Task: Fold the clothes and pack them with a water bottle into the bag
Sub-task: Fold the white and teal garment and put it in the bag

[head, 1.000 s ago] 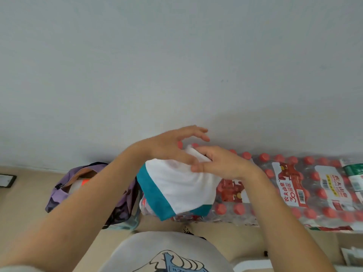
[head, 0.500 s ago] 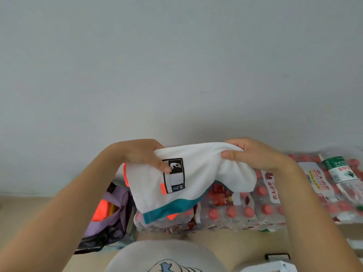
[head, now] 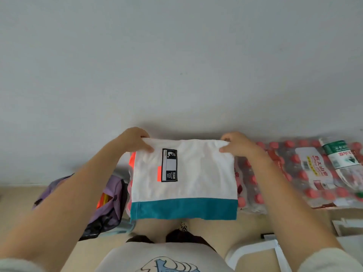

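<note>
White fabric with a teal band along its lower edge makes up the folded garment (head: 183,179), which hangs flat in the air in front of the person's chest, held up by its top edge. The left hand (head: 135,140) grips the upper left corner, thumb pressed on the front of the cloth and the other fingers curled behind it. The right hand (head: 238,145) pinches the upper right corner the same way, thumb on the near face and fingers wrapped over the top edge. Both forearms reach forward and slightly inward, with the wrists at about the same height, so the top edge runs nearly level between them. A black-framed patch (head: 170,165) with the word TEAM sits on the left half of the cloth, and orange tabs show at its left edge.

Below the left forearm a purple bag (head: 110,203) lies on the floor with its mouth open toward the person; something orange (head: 103,199) shows inside it, though what it is cannot be told. To the right, behind the garment, shrink-wrapped packs of water bottles (head: 298,169) with red caps lie against the pale wall (head: 176,65), well apart from the bag.
</note>
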A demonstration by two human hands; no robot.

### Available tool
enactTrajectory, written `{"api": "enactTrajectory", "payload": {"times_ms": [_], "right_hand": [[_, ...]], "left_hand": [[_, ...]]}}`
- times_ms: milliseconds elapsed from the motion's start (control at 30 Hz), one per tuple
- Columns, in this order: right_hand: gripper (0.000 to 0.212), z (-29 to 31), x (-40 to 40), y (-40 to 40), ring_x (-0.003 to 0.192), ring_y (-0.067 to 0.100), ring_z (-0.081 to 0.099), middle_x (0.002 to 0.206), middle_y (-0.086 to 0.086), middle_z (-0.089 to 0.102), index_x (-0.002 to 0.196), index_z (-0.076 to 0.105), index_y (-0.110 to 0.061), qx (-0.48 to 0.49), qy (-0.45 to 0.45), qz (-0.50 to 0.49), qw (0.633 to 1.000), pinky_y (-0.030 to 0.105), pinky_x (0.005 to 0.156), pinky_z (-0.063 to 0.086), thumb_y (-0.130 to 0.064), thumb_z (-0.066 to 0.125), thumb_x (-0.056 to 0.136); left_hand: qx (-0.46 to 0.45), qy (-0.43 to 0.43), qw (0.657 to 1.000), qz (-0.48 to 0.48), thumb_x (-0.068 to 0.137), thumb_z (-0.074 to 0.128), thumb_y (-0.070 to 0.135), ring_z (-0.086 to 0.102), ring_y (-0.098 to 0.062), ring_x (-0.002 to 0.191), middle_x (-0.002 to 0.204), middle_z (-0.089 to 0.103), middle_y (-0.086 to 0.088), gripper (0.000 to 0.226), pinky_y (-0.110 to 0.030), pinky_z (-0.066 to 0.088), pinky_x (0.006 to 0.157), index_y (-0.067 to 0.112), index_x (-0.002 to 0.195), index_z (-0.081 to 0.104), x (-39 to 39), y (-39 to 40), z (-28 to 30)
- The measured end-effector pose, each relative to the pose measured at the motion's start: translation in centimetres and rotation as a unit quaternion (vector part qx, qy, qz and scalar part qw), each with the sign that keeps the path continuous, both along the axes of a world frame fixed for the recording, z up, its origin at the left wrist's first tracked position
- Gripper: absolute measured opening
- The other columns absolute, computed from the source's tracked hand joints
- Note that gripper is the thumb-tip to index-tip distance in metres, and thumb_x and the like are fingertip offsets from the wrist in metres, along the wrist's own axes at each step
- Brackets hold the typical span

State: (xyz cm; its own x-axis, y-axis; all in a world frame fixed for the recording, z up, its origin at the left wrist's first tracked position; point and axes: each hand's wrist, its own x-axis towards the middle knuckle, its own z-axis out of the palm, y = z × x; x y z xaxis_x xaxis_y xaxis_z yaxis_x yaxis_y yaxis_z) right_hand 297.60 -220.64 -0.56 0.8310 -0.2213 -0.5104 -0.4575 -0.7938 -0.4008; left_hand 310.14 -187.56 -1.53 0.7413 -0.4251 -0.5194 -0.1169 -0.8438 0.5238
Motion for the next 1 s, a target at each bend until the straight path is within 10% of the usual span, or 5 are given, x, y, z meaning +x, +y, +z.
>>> {"api": "enactTrajectory", "payload": {"times_ms": [233, 500, 800, 900, 1000], "right_hand": [[0.02, -6.3, -4.6, -1.1, 0.077, 0.017, 0.066, 0.081, -0.006, 0.068, 0.081, 0.064, -0.022, 0.09, -0.12, -0.23, 0.962, 0.033, 0.066, 0.053, -0.037, 0.076, 0.08], [0.014, -5.5, -5.8, 0.1, 0.08, 0.015, 0.064, 0.088, -0.001, 0.066, 0.087, 0.059, -0.022, 0.177, -0.168, -0.25, 0.937, 0.027, 0.059, 0.044, -0.033, 0.059, 0.095], [0.021, -5.6, -6.9, 0.8, 0.082, 0.008, 0.061, 0.092, -0.009, 0.062, 0.101, 0.059, -0.022, 0.146, -0.119, -0.226, 0.956, 0.024, 0.056, 0.042, -0.032, 0.07, 0.087], [0.018, -5.9, -7.7, 1.1, 0.085, 0.014, 0.061, 0.094, -0.007, 0.062, 0.103, 0.058, -0.02, 0.132, -0.135, -0.21, 0.959, 0.027, 0.059, 0.045, -0.028, 0.066, 0.09], [0.03, -5.8, -8.3, 1.6, 0.08, 0.008, 0.057, 0.092, -0.012, 0.056, 0.107, 0.049, -0.021, 0.098, -0.172, -0.219, 0.955, 0.024, 0.058, 0.043, -0.034, 0.069, 0.089]], "left_hand": [[-0.146, -0.006, 0.94, 0.307, 0.066, 0.086, 0.043, 0.07, -0.02, 0.076, 0.08, 0.072, 0.001, 0.034, -0.032, 0.057, 0.059, 0.019, 0.085, 0.071, -4.4, 1.2, -4.6], [-0.222, 0.042, 0.922, 0.315, 0.075, 0.075, 0.055, 0.072, -0.017, 0.071, 0.079, 0.074, 0.007, 0.035, -0.027, 0.052, 0.047, 0.026, 0.094, 0.068, -6.1, 1.5, -2.9], [-0.243, 0.202, 0.904, 0.288, 0.083, 0.076, 0.04, 0.072, -0.029, 0.098, 0.106, 0.075, -0.007, 0.036, -0.047, 0.057, 0.088, 0.016, 0.109, 0.069, -8.4, 2.9, -3.2], [-0.179, 0.09, 0.933, 0.299, 0.088, 0.069, 0.04, 0.072, -0.016, 0.083, 0.1, 0.074, 0.0, 0.024, -0.024, 0.054, 0.061, 0.021, 0.101, 0.064, -9.9, 1.9, -3.7], [0.017, -0.112, 0.949, 0.295, 0.084, 0.07, 0.046, 0.065, -0.028, 0.089, 0.098, 0.065, -0.004, 0.048, -0.036, 0.052, 0.067, 0.015, 0.115, 0.05, -11.3, 1.5, -3.9]]}}
